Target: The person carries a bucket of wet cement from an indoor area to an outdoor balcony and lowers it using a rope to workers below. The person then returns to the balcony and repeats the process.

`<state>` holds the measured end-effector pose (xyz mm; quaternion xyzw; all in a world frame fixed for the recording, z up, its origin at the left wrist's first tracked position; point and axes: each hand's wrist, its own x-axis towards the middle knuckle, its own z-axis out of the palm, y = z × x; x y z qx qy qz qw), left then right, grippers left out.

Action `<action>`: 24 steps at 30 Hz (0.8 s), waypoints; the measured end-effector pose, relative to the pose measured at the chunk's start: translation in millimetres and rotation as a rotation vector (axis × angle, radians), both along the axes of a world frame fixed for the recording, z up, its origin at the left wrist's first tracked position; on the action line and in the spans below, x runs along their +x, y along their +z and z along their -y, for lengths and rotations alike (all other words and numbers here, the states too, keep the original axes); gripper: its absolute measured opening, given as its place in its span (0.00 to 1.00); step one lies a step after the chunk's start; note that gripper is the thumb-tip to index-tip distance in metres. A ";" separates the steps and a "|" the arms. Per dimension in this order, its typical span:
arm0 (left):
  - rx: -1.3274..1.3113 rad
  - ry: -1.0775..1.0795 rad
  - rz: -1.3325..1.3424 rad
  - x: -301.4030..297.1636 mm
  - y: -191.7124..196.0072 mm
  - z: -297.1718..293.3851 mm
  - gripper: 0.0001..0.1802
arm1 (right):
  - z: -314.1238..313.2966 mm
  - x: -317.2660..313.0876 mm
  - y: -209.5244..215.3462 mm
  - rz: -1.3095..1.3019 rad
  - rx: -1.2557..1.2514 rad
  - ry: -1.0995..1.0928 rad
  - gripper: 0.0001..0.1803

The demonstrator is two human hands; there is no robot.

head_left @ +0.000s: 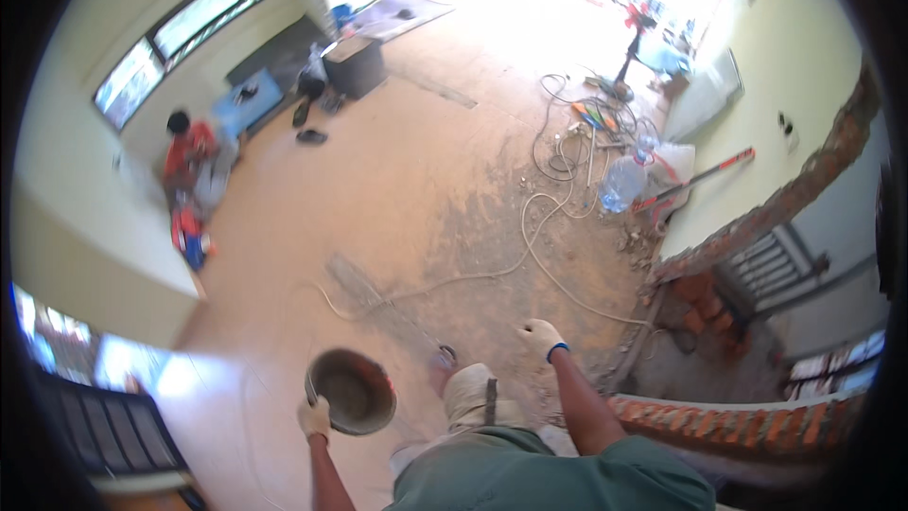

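Observation:
A dark round bucket (351, 393) tilts on my left side, its open mouth facing me and grey residue coating the inside. My left hand (315, 419), in a pale work glove, is closed on the bucket's rim or handle; which of the two I cannot tell. On the other side, my right hand (542, 338) hangs over the dusty floor in a similar glove, with a blue band at the wrist. Its fingers look loosely curled, and nothing shows in them. A white cable (473, 276) runs along the floor beyond it.
A person in red (192, 156) crouches by the left wall. To the right lie tangled cables (558, 166), a clear water jug (622, 185) and a long red-ended tool (700, 180). Broken brickwork (709, 308) edges an opening at right. A dark box (355, 66) stands farther back.

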<state>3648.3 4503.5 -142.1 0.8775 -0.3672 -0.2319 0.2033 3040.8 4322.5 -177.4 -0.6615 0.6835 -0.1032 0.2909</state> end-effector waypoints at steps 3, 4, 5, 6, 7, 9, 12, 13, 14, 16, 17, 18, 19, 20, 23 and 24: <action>-0.020 0.274 0.141 58.4 -14.7 44.3 0.20 | 52.1 25.1 -2.1 0.144 0.208 -0.326 0.21; 0.024 0.333 0.068 64.6 -10.1 76.5 0.23 | 84.5 15.0 21.2 0.192 0.214 -0.481 0.21; -0.091 0.364 0.076 71.5 -9.1 101.4 0.26 | 115.1 5.7 32.0 0.264 0.201 -0.575 0.22; -0.088 0.442 0.108 84.9 -8.8 124.4 0.26 | 149.4 -2.3 44.9 0.242 0.161 -0.575 0.21; -0.190 0.489 0.161 87.1 -9.4 151.9 0.27 | 184.9 -16.4 59.5 0.212 0.106 -0.580 0.21; -0.030 0.575 0.088 75.6 0.1 212.5 0.30 | 261.7 -51.7 88.8 0.181 0.037 -0.591 0.21; 0.144 0.657 0.188 47.3 -15.1 323.6 0.29 | 354.4 -113.0 85.3 0.061 0.019 -0.600 0.21; 0.179 0.679 0.213 38.9 -22.6 362.7 0.29 | 372.8 -140.1 55.3 0.006 -0.050 -0.521 0.22; 0.201 0.667 0.233 32.0 -29.7 417.5 0.29 | 376.0 -165.6 35.7 0.076 -0.027 -0.653 0.21; 0.190 0.673 0.280 22.1 -25.9 514.0 0.29 | 384.2 -169.2 31.5 0.417 0.028 -1.077 0.19; 0.186 0.619 0.275 13.9 -35.9 590.5 0.29 | 373.9 -177.1 -3.8 0.601 -0.077 -1.378 0.21; 0.235 0.540 0.202 -12.4 -58.6 652.7 0.29 | 319.8 -218.9 -58.3 0.033 -0.136 -1.364 0.23; 0.232 0.512 0.219 -17.1 -52.5 704.7 0.29 | 328.3 -186.9 -66.5 0.041 0.331 -1.415 0.27; 0.235 0.491 0.231 -23.8 -46.2 750.2 0.29 | 328.7 -172.6 -59.2 0.066 0.798 -1.150 0.28; 0.106 0.323 0.139 -77.5 -26.7 945.2 0.24 | 384.2 -122.5 30.7 0.496 0.921 -0.829 0.24; -0.017 0.283 0.039 -95.7 -34.8 998.8 0.26 | 416.2 -134.9 17.9 0.502 0.903 -0.857 0.23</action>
